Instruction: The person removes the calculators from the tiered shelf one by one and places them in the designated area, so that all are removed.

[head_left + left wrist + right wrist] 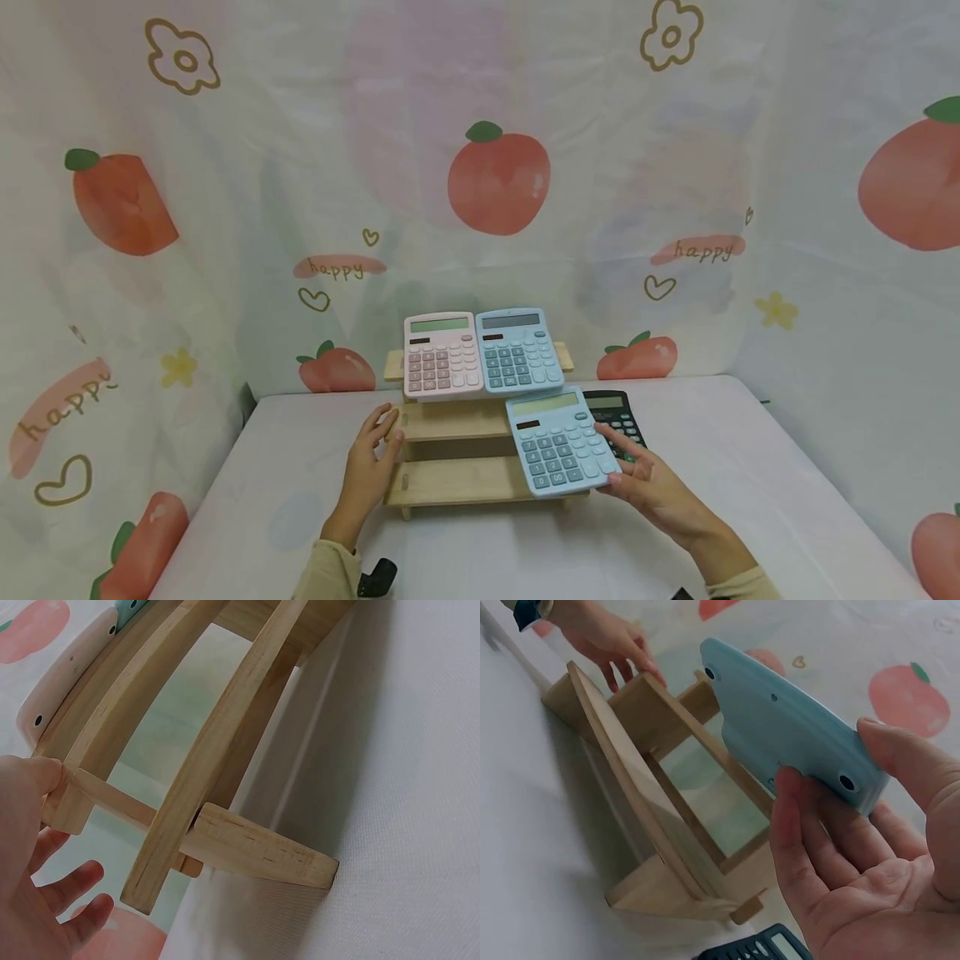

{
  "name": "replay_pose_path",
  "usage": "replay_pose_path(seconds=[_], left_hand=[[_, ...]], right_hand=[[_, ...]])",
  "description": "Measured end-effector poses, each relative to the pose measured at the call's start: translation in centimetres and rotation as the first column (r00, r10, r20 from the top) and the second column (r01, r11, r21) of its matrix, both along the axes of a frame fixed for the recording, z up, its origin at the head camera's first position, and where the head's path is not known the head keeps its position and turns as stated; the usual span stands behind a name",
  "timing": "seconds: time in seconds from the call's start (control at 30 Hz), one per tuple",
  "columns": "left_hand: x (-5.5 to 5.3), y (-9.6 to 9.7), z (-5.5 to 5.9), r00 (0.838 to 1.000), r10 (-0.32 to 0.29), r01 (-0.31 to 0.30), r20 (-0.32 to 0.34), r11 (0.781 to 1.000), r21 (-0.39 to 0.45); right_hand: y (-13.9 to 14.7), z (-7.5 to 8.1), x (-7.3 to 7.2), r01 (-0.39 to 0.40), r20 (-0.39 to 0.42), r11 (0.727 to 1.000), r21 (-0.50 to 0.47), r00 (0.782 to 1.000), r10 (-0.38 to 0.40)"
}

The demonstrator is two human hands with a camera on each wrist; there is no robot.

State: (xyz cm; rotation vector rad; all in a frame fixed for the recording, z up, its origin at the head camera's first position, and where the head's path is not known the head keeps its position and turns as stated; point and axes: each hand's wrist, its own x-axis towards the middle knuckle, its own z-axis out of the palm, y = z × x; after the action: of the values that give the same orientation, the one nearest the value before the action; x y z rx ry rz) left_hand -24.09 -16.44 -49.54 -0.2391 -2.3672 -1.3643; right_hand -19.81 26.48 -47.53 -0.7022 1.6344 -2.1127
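Observation:
My right hand [663,504] grips a light blue calculator [558,442] by its lower right corner. It is tilted, keys facing me, in front of the right part of a three-tier wooden rack [457,423]. Its underside with dark round feet shows in the right wrist view. With thumb and fingers, my left hand [367,475] holds the left end of the rack's middle shelf; the left wrist view shows the thumb [46,774] on the wood. On the top tier lean a pink calculator [442,357] and another blue calculator [519,354], side by side.
A black calculator [613,404] lies to the right of the rack, partly hidden by the held one and my right hand. The rack stands on a white-covered table [247,483]. Behind it hangs a fruit-printed curtain [585,200], with more on both sides.

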Motion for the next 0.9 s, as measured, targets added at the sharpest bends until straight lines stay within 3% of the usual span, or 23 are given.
replay_pose_path(seconds=[0.27,0.5,0.9], left_hand=[[-0.2,-0.1,-0.2,1.0,0.003,-0.003,0.013,1.0,-0.008],[-0.2,-0.1,-0.1,1.0,0.005,-0.005,0.01,1.0,0.002],[-0.2,-0.1,-0.2,1.0,0.003,-0.003,0.02,1.0,0.014]], right_hand=[[1.7,-0.1,-0.3,-0.008,0.017,0.999,-0.034,1.0,0.009],[3.0,0.3,-0.5,-0.057,-0.03,0.994,-0.096,0.998,0.054],[5.2,0.2,-0.7,-0.005,-0.02,0.995,-0.104,1.0,0.003]])
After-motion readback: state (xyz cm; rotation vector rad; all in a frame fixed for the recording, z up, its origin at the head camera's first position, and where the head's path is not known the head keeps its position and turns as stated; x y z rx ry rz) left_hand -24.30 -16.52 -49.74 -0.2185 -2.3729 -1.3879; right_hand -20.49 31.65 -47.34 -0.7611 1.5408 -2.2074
